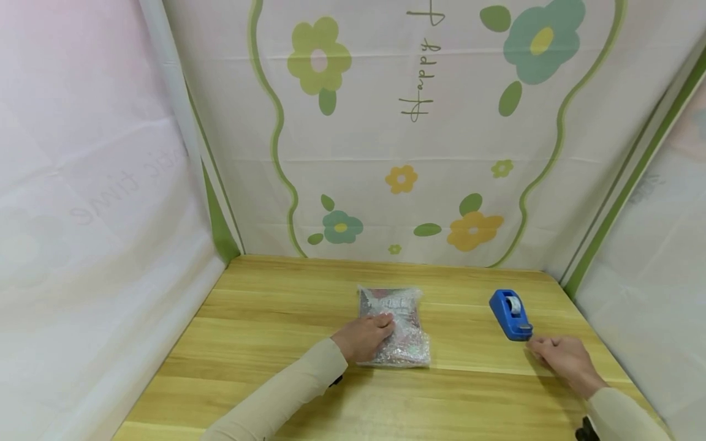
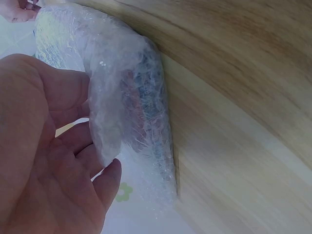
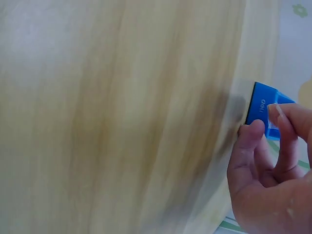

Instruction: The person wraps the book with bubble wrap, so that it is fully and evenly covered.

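A flat package in bubble wrap (image 1: 405, 343) lies on the table, with something dark and reddish showing through. My left hand (image 1: 362, 337) rests on its left part. In the left wrist view, the thumb and slightly bent fingers (image 2: 108, 183) touch the loose, clear wrap (image 2: 117, 73). At the right stands a blue tape dispenser (image 1: 510, 315) holding a roll of clear tape (image 1: 513, 304). My right hand (image 1: 565, 358) is at its near, cutter end, fingers curled. Its fingertips pinch at a pale bit of tape (image 3: 273, 119); the fingers partly hide it.
The wooden table (image 1: 265, 331) ends at a white cloth wall (image 1: 353, 141) printed with flowers. Further cloth walls stand to the left (image 1: 94, 214) and right (image 1: 656, 245).
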`<state>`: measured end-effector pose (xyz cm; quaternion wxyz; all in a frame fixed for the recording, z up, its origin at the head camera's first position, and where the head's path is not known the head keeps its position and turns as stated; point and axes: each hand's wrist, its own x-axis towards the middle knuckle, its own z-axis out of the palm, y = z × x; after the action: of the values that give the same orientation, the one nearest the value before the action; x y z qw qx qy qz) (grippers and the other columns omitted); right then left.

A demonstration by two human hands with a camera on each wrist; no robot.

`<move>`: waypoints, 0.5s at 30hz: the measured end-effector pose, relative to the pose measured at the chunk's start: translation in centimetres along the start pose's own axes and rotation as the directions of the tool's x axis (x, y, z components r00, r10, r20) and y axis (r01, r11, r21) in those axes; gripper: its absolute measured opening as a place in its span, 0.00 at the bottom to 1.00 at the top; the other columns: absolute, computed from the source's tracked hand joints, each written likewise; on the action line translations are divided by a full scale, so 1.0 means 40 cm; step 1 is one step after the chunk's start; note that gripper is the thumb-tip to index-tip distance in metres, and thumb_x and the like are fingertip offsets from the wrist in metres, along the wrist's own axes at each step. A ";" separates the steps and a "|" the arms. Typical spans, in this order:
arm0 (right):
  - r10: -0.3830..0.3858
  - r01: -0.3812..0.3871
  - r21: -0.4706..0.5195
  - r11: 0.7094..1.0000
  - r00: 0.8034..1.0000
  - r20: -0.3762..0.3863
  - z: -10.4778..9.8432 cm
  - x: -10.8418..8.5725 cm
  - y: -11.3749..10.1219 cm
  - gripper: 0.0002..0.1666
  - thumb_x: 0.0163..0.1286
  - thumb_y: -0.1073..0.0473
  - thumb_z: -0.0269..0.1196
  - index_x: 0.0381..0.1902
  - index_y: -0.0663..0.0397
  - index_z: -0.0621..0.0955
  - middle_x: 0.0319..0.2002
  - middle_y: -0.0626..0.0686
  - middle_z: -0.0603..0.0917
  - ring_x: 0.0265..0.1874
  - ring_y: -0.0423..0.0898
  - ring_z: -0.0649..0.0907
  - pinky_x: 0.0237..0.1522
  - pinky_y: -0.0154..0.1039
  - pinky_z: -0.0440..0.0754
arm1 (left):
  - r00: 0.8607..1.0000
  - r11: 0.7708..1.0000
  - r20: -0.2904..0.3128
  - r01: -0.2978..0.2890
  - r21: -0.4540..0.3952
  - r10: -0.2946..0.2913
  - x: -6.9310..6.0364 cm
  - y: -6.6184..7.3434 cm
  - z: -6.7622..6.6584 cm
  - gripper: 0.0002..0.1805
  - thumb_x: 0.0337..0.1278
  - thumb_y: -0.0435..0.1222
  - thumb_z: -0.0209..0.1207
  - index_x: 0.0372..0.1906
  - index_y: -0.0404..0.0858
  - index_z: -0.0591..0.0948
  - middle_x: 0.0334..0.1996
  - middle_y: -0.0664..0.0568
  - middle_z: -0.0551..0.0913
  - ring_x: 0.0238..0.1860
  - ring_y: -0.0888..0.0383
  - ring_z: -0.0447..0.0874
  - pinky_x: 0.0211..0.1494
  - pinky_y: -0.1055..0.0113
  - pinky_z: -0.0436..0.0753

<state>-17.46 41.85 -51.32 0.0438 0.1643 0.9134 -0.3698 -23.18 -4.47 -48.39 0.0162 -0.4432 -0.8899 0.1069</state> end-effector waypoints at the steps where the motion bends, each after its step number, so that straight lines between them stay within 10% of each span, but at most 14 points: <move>1: -0.003 0.003 -0.008 1.000 1.000 -0.009 0.003 0.004 0.001 0.32 0.76 0.44 0.63 0.13 0.53 0.77 0.45 0.64 0.91 0.43 0.51 0.87 0.38 0.32 0.76 | 1.000 1.000 -0.001 -0.001 0.001 0.001 0.000 0.000 0.001 0.25 0.83 0.43 0.51 0.77 0.42 0.72 0.78 0.50 0.72 0.79 0.58 0.70 0.80 0.67 0.71; 6: 0.007 -0.008 -0.016 1.000 0.999 -0.041 0.016 0.017 0.003 0.30 0.75 0.48 0.64 0.14 0.57 0.81 0.65 0.71 0.80 0.64 0.72 0.80 0.40 0.36 0.76 | 1.000 1.000 -0.003 -0.004 0.010 0.004 0.002 0.002 0.006 0.25 0.83 0.43 0.52 0.77 0.43 0.73 0.78 0.51 0.73 0.79 0.59 0.70 0.80 0.68 0.72; 15: 0.005 -0.008 -0.035 0.999 0.998 -0.064 0.020 0.025 0.015 0.31 0.75 0.45 0.64 0.15 0.57 0.81 0.65 0.67 0.81 0.71 0.75 0.74 0.58 0.60 0.81 | 0.999 0.998 -0.031 -0.021 0.057 0.023 0.012 -0.004 0.024 0.25 0.83 0.43 0.51 0.76 0.42 0.73 0.77 0.51 0.74 0.78 0.59 0.72 0.79 0.67 0.74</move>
<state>-18.24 41.97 -52.52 0.0186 0.1782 0.9202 -0.3479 -23.70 -4.36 -49.34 0.0415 -0.4537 -0.8813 0.1254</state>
